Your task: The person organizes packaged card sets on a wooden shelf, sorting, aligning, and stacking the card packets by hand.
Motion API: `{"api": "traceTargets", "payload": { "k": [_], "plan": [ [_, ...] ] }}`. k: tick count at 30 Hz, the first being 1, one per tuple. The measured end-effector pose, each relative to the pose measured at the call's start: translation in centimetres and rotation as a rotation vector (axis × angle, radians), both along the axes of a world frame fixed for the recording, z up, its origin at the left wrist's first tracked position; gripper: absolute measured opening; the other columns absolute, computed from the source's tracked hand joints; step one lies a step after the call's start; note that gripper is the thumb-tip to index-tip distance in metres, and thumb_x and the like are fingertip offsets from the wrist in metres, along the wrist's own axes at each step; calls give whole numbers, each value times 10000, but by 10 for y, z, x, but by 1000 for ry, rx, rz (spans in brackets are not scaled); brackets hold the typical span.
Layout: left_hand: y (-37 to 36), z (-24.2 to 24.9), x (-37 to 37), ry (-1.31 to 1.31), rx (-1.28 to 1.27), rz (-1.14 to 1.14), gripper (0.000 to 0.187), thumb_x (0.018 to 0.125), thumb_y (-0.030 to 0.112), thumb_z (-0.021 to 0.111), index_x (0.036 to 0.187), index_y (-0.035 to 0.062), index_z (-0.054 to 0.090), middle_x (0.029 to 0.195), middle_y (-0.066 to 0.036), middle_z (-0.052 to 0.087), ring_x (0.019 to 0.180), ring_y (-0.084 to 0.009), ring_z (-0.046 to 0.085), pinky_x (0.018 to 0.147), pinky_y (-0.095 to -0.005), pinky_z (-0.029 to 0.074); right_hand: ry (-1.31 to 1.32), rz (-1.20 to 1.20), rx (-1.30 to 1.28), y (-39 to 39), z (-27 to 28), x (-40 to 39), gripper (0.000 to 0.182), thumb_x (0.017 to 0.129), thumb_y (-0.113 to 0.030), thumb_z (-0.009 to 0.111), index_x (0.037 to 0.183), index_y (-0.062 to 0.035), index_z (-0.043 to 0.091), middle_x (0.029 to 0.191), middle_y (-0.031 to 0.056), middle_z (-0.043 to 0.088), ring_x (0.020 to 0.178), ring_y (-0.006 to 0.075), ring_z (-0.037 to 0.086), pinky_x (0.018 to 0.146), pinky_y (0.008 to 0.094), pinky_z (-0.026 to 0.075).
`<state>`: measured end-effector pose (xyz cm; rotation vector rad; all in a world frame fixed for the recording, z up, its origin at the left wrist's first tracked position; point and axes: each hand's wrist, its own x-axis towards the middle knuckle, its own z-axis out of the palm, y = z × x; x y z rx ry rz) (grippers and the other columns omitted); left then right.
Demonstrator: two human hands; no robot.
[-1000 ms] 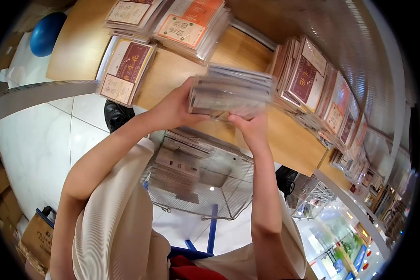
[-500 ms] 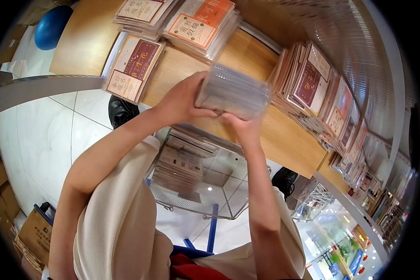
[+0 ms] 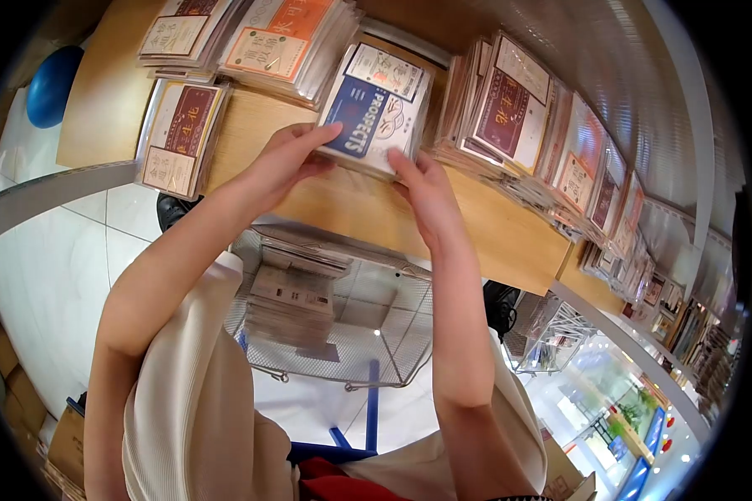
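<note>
A stack of plastic-wrapped packs (image 3: 398, 115) rests on or just above the wooden shelf, its top pack printed blue and white with the word "PROSPECTS". My left hand (image 3: 288, 159) grips its near left corner, thumb on the blue cover and fingers lower at the side. At the near right corner, my right hand (image 3: 426, 188) has its thumb on the top face and the other fingers curled by the edge. Left of it sits a stack of orange-and-white packs (image 3: 280, 50). A maroon-and-white stack (image 3: 514, 108) stands to the right.
Below the wooden shelf (image 3: 510, 238) hangs a wire mesh basket (image 3: 384, 351) with a stack of packs (image 3: 291, 296) inside. More maroon packs (image 3: 182, 138) lie at the shelf's left. A blue ball (image 3: 54, 88) is at far left. A clear corrugated panel (image 3: 643, 92) borders the right.
The stack has turned from edge-on to cover-up and moved farther back onto the shelf. My hands have gone with it, and the right hand has moved apart from the left. The view has shifted slightly.
</note>
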<state>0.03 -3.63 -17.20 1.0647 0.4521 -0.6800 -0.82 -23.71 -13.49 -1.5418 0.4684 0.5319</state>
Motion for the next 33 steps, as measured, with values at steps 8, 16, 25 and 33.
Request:
{"api": "traceTargets", "payload": {
  "k": [8, 16, 25, 33],
  "plan": [
    [-43, -10, 42, -115, 176, 96, 736, 813, 450, 662, 1284, -51, 402, 1239, -151, 511, 1179, -223, 458, 1010, -317, 346, -1090, 313, -1096, -27, 86, 1, 678, 648, -154, 801, 1245, -46, 497, 1293, 174, 480, 1188, 347, 451, 984, 445, 368],
    [-42, 44, -16, -43, 335, -47, 969, 815, 500, 613, 1467, 23, 77, 1521, -164, 105, 1412, -258, 87, 1120, -352, 123, -971, 287, -1393, -58, 36, 29, 788, 644, -226, 810, 1293, -8, 419, 1319, 187, 450, 1212, 372, 422, 1013, 455, 344],
    [-11, 75, -30, -273, 314, -273, 760, 893, 413, 544, 1448, 31, 193, 1468, -161, 293, 1365, -257, 265, 1099, -331, 211, -837, -281, -1223, -65, 55, 30, 530, 750, -130, 719, 1215, 20, 514, 1154, 194, 595, 1007, 265, 617, 844, 357, 488],
    [37, 79, -47, -509, -103, -133, 616, 926, 445, 496, 1375, 47, 357, 1313, -111, 478, 1176, -190, 493, 995, -339, 393, -1362, 295, -945, 63, 68, -34, 443, 784, -140, 676, 1191, -6, 565, 1242, 183, 554, 1145, 346, 527, 971, 458, 398]
  ]
}}
